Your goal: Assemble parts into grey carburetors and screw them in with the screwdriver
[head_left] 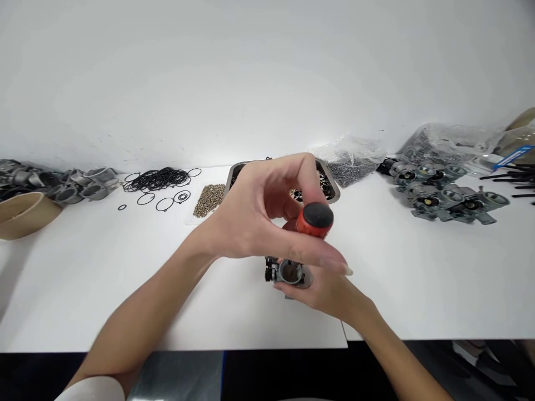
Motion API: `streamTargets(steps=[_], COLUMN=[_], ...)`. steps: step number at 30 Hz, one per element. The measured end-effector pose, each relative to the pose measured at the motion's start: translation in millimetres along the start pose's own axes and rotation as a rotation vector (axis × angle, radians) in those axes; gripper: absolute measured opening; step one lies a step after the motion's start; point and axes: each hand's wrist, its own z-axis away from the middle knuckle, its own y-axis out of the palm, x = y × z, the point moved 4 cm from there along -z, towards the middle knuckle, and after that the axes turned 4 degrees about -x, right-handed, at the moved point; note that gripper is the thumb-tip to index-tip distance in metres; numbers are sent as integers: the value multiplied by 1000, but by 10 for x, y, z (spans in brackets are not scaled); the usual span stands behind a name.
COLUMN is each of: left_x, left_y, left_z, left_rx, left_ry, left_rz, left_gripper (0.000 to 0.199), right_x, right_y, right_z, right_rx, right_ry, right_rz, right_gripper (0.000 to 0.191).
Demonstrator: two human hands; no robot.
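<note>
My left hand (251, 217) is closed around the red handle of a screwdriver (317, 220), whose black end cap faces up toward me. The shaft and tip are hidden behind the hand. Lower down, my right hand (324, 289) grips a small grey metal carburetor (290, 272) by its right side, just above the white table (234, 312). A round opening in the carburetor faces up. The screwdriver stands over it, but I cannot tell whether they touch.
Behind my hands sits a metal tray (334, 192) of small parts. To its left lie brass pieces (210, 199), black rubber rings (161, 179) and carburetor bodies (90, 184) beside a tan bowl (29, 214). Plastic bags (351, 159) and several carburetors (455, 197) are on the right.
</note>
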Motion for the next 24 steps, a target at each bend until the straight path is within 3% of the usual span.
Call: streamTargets(steps=[4,9,13,15,20,24], left_x=[-1,-75,-221,-281,-316,-163], left_y=[-45,-49,-43,-59,-20,57], left_z=[-3,24,67,78,71,40], left_rx=[101,213,322,302,153,46], left_ry=[11,-115,-87,-108,-148,-161], left_rz=[27,-40,-47,-101,-239,-129], left_gripper=[33,27,30,31,9,26], right_x=[-5,-4,-2,0,1,8], right_y=[-8,-2,1,8,2,-2], right_z=[-4,-20,-21,-11,6,-7], right_rx=[16,47,24,22,11,41], right_ry=[10,12,-4,-21,24,39], right_rz=[-30,9,24,27,51,55], right_gripper=[32,32,26,27,27,28])
